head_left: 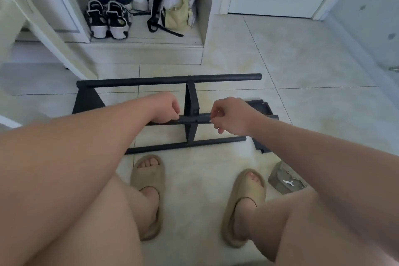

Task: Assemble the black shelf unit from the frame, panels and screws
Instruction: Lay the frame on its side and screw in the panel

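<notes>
The frame (172,81) looks like stiff, light tubing, so grab the bars. The left hand (165,108) curls round the middle one; the right hand (232,114) pinches there, can't tell on what.

The frame (168,81) is lying across the floor (302,67) before the shoes (108,6), a panel (259,106) apparently lying under its right end.
</notes>
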A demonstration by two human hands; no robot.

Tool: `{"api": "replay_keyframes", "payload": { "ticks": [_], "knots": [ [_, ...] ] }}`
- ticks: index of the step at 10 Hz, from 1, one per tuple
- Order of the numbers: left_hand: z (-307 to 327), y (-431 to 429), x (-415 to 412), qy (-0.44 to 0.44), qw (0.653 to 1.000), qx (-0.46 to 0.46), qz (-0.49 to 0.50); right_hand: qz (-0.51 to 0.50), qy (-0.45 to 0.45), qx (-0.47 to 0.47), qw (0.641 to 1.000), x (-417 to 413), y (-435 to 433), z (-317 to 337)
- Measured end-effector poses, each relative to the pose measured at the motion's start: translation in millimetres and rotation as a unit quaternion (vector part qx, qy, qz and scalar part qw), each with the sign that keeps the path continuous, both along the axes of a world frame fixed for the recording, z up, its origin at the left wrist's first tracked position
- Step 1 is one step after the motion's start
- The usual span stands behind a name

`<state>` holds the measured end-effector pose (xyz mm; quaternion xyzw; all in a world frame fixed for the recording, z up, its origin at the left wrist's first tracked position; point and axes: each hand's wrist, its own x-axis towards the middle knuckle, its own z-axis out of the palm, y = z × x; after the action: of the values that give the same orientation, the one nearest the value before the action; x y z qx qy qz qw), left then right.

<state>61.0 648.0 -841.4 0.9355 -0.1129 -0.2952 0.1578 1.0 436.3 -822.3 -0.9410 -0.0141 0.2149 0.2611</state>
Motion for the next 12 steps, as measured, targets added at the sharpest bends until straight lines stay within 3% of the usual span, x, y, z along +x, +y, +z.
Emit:
{"api": "replay_keyframes", "payload": {
  "ticks": [1,3,5,7,8,12],
  "knots": [
    [-14,10,15,0.009,1.0,0.022,0.013,0.029,0.017,-0.017,0.999,10,10,-15],
    [-34,-9,32,0.058,0.994,0.071,-0.067,0.048,0.061,-0.029,0.997,29,8,-37],
    [-45,-37,39,0.07,0.98,0.103,-0.154,0.033,0.115,0.005,0.993,41,0,-44],
    [-50,-45,36,0.055,0.973,0.138,-0.175,0.005,0.123,0.05,0.991,43,-3,-47],
    [-54,-42,38,0.077,0.984,0.097,-0.127,0.005,0.123,0.059,0.991,43,0,-48],
    [-49,-40,40,0.092,0.978,0.098,-0.159,0.019,0.089,0.056,0.994,41,12,-47]
  ]
}}
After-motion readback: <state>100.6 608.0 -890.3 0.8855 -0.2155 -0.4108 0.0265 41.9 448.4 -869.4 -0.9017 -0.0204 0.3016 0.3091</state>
